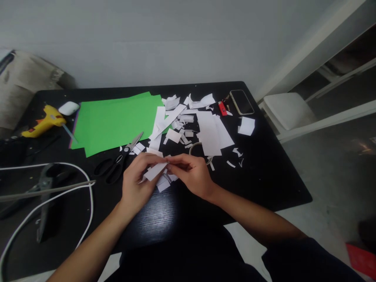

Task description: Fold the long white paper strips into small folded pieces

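Between my two hands, over the front part of the black table, is a small strip of white paper (155, 171). My left hand (140, 178) is closed around its left part, with the paper slanting across the fingers. My right hand (190, 172) pinches the paper's right end, its fingertips meeting those of the left. Small white paper scraps (164, 183) lie beneath and behind the hands. Black-handled scissors (119, 158) rest to the left of my left hand, blades angled toward the back. Partly under white paper, a roll of tape (195, 147) sits behind my right hand.
Green sheets (117, 123) cover the table's back left. Beyond them are a yellow glue gun (48, 121) and a white case (69, 108). A white cable (91, 203) loops at left near dark pliers (44, 203). At back right lie a phone (241, 102) and a red lighter (222, 108).
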{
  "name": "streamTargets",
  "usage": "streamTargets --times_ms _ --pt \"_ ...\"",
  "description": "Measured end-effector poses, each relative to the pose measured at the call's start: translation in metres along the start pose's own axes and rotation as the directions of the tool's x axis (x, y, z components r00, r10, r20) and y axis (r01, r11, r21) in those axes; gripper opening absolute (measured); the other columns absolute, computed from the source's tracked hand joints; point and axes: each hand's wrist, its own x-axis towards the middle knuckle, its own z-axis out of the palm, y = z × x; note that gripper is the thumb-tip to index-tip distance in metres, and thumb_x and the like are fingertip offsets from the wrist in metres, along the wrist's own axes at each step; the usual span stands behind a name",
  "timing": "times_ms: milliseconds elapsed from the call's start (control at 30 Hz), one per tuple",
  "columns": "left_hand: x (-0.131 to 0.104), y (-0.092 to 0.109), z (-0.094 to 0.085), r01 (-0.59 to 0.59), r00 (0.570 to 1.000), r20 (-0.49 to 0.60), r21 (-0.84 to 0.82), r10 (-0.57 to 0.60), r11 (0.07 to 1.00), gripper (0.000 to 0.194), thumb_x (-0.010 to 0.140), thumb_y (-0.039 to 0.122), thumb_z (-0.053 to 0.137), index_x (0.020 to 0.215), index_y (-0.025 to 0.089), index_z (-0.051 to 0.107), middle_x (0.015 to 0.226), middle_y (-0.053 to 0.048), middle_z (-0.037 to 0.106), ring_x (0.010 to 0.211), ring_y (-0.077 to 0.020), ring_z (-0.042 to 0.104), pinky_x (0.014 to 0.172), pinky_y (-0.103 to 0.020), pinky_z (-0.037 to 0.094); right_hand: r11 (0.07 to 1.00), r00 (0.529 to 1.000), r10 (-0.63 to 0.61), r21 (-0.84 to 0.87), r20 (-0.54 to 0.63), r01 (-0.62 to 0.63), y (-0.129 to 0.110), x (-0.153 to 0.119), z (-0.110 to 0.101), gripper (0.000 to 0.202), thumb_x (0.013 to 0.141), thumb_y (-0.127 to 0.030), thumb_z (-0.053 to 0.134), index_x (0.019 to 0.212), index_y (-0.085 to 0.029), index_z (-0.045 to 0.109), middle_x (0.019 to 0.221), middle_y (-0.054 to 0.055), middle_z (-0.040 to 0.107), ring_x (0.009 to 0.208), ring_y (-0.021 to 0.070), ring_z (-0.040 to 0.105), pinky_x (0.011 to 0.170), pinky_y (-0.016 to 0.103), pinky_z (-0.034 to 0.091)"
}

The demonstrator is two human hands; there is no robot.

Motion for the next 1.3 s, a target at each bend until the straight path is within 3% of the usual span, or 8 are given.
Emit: streamTargets --times_ms 367,533,1100,1300 --pt "-0.0014 0.0034 0.0040 0.154 0.985 -0.068 -0.099 -0.161 0.983 0.013 0.093 0.013 0.071 0.100 0.023 0.075 0.107 -0.002 0.076 0.103 -0.0165 0.070 0.096 -0.031 0.054 0.996 0.997 0.072 0.052 0.022 -0.073 -0.0012 0.0006 0.0011 0.033 0.075 -0.027 0.089 0.106 -0.022 0.081 0.103 0.006 0.083 0.097 0.0231 0.081 0.095 0.042 0.067" --pt "-0.0026 0.0036 0.0047 0.214 0.971 -0.076 -0.149 -0.227 0.965 0.012 0.092 0.015 0.073 0.100 0.023 0.076 0.108 -0.002 0.077 0.104 -0.0164 0.072 0.097 -0.031 0.056 0.994 0.996 0.080 0.069 0.024 -0.082 -0.0040 0.0014 0.0004 0.024 0.080 -0.027 0.085 0.103 -0.022 0.082 0.104 0.006 0.083 0.095 0.0217 0.080 0.093 0.040 0.067" --pt "-0.0020 0.0039 0.0044 0.192 0.975 -0.093 -0.123 -0.204 0.974 0.012 0.090 0.015 0.074 0.099 0.022 0.074 0.104 -0.002 0.077 0.101 -0.0167 0.072 0.093 -0.031 0.057 0.990 0.992 0.114 0.080 0.047 -0.117 -0.0060 0.0002 0.0001 0.026 0.079 -0.024 0.084 0.105 -0.021 0.082 0.104 0.005 0.083 0.096 0.0222 0.080 0.098 0.043 0.065" --pt "-0.0027 0.0042 0.0055 0.203 0.973 -0.087 -0.125 -0.215 0.971 0.011 0.090 0.015 0.073 0.099 0.022 0.074 0.104 -0.003 0.077 0.100 -0.0171 0.072 0.091 -0.032 0.058 0.989 0.993 0.111 0.093 0.050 -0.115 -0.0069 0.0008 0.0001 0.026 0.078 -0.025 0.086 0.103 -0.021 0.080 0.100 0.005 0.083 0.093 0.0207 0.080 0.093 0.040 0.067"
